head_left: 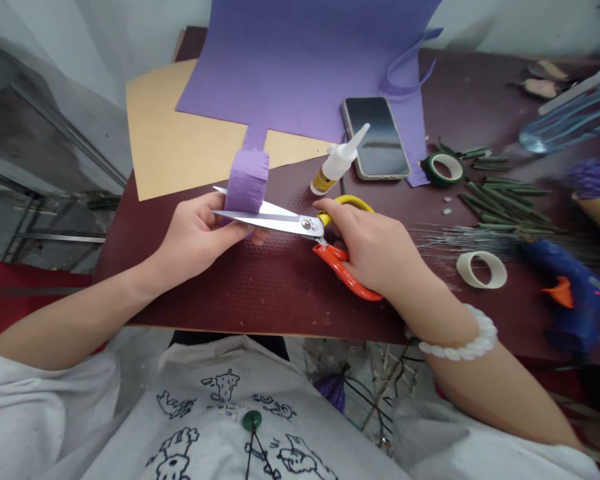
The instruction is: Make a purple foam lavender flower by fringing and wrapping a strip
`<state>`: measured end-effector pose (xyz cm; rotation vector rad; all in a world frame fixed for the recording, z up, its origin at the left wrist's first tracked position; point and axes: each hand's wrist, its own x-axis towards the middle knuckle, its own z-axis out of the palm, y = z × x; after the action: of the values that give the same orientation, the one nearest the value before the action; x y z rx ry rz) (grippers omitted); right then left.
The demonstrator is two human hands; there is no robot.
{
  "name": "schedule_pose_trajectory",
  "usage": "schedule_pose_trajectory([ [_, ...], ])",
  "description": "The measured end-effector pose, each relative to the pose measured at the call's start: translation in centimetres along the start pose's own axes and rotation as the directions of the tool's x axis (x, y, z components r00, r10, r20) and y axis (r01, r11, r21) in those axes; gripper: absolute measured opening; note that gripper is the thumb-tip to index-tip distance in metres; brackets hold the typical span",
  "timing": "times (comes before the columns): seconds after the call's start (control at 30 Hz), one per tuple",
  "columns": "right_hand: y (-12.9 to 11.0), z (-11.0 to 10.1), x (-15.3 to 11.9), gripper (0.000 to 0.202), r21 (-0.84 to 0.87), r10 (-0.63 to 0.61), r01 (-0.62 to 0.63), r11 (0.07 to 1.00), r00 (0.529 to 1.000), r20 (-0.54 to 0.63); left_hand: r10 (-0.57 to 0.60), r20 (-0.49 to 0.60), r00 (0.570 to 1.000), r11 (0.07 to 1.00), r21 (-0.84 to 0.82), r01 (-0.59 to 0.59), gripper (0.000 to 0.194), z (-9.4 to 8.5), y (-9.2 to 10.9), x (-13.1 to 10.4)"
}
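A purple paper strip (247,185), curled over and finely fringed along its right edge, is pinched at its lower end by my left hand (200,231). My right hand (377,250) grips scissors (307,225) with one yellow and one red handle. Their blades are parted and point left, crossing the lower part of the strip close to my left fingertips. Behind the strip, its flat tail lies over a tan sheet (180,127) and meets a large purple sheet (305,60). A small glue bottle (334,168) stands upright beyond the scissors.
Right of the bottle lies a phone (377,138). Farther right are green tape (445,169), green stems (500,200), thin wires (460,240), a cream tape roll (481,270) and a blue glue gun (565,287). The table's front edge (260,332) runs before my body.
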<state>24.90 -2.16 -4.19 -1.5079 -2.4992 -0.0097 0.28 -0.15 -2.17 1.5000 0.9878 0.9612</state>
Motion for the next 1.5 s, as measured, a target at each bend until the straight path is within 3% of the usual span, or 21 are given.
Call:
schedule_pose_trajectory([
  [0.27,-0.24,0.23,0.14,0.044,-0.089,0.057,-0.055,0.995,0.998,0.023,-0.057,-0.017,0.998,0.998,0.028,0.058,0.005,0.21,0.53,-0.03],
  [0.6,-0.14,0.38,0.38,0.039,-0.141,0.114,-0.105,0.984,0.992,0.056,-0.045,0.012,0.999,0.999,0.024,0.044,0.008,0.11,0.37,0.08],
  [0.9,0.28,0.10,0.04,0.053,0.119,-0.019,0.021,0.993,1.000,-0.019,0.031,-0.035,0.999,0.999,0.016,-0.030,0.009,-0.27,-0.35,0.20],
  [1.07,0.60,0.35,0.25,0.059,0.175,-0.013,0.012,0.985,1.000,0.006,-0.005,-0.026,1.000,1.000,0.012,0.005,0.009,-0.19,-0.17,0.18],
  [1.5,0.24,0.42,0.40,0.047,-0.053,0.063,-0.062,0.997,0.998,0.015,-0.031,-0.022,0.999,0.999,-0.012,0.030,0.007,0.05,-0.01,0.22],
])
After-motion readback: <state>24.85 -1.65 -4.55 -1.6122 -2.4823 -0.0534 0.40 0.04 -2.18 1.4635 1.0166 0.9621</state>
